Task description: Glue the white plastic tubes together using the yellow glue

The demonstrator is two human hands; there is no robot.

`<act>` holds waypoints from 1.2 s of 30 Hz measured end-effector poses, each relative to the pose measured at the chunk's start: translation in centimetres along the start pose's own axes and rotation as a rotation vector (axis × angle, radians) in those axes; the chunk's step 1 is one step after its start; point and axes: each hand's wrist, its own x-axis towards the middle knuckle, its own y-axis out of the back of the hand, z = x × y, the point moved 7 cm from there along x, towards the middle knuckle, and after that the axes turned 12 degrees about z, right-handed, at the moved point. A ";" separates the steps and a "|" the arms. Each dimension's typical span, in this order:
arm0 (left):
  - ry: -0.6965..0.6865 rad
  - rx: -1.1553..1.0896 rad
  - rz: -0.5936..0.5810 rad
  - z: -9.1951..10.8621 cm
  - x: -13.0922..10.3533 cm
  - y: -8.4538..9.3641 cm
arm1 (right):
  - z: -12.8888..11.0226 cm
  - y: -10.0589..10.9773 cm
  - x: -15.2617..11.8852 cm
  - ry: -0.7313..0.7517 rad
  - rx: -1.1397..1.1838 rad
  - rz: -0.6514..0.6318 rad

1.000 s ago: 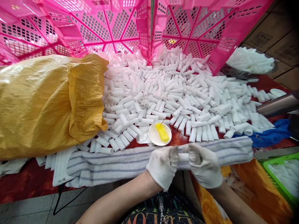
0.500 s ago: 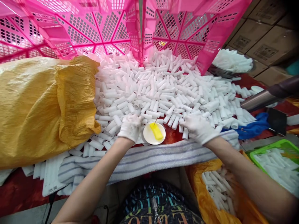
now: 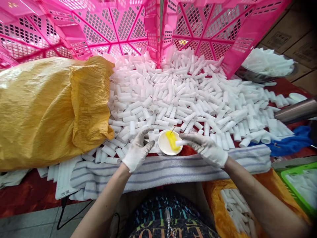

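Note:
Both hands wear white gloves with greyish fingertips. My right hand (image 3: pixel 204 147) pinches a short white tube (image 3: pixel 181 142), its end against a yellow sponge piece (image 3: pixel 172 140). That sponge lies on a small white dish (image 3: pixel 163 145), with a thin pin or stick standing up from its far end. On the dish's left, my left hand (image 3: pixel 139 148) is open, thumb and fingers apart. A white tube (image 3: pixel 151 136) shows by its fingertips; whether they touch it is unclear. Beyond both hands spreads a heap of white tubes (image 3: pixel 158 96).
Pink plastic crates (image 3: pixel 112 43) stand behind the heap. A yellow woven sack (image 3: pixel 44 112) fills the left. A striped towel (image 3: pixel 153 173) lines the front edge. At right are a heaped metal bowl (image 3: pixel 257 76), a metal pole (image 3: pixel 297 110), a blue cloth (image 3: pixel 297 142) and a green basket (image 3: pixel 287 178).
My right hand has come from the heap to the dish with a tube in its fingers. My left hand has drawn back from the heap and opened. The view has shifted slightly.

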 end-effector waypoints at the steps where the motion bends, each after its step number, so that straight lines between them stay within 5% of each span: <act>1: 0.054 -0.041 -0.028 -0.4 -0.4 -0.4 | 0.4 -0.6 0.3 -0.057 0.018 -0.006; 4: 0.186 -0.167 -0.068 -1.2 -1.3 -1.6 | 2.2 -1.7 1.7 -0.207 0.038 0.038; 9: 0.238 -0.256 0.095 -2.6 -1.2 -1.7 | 4.3 -2.4 2.4 -0.144 0.007 0.139; 15: 0.174 -0.123 0.076 -2.9 -1.4 -1.4 | 3.4 -1.9 0.4 0.177 0.088 0.160; 20: 0.114 -0.015 0.074 -3.1 -1.7 -1.1 | 3.2 -1.7 0.2 0.124 0.075 0.154; 30: 0.217 0.035 0.059 -2.0 -2.3 -1.0 | 3.5 -1.6 -1.3 0.185 -0.068 0.195; 36: 0.260 -0.020 0.118 -2.2 -2.8 -1.2 | 3.8 -0.6 -2.2 0.101 -0.161 0.271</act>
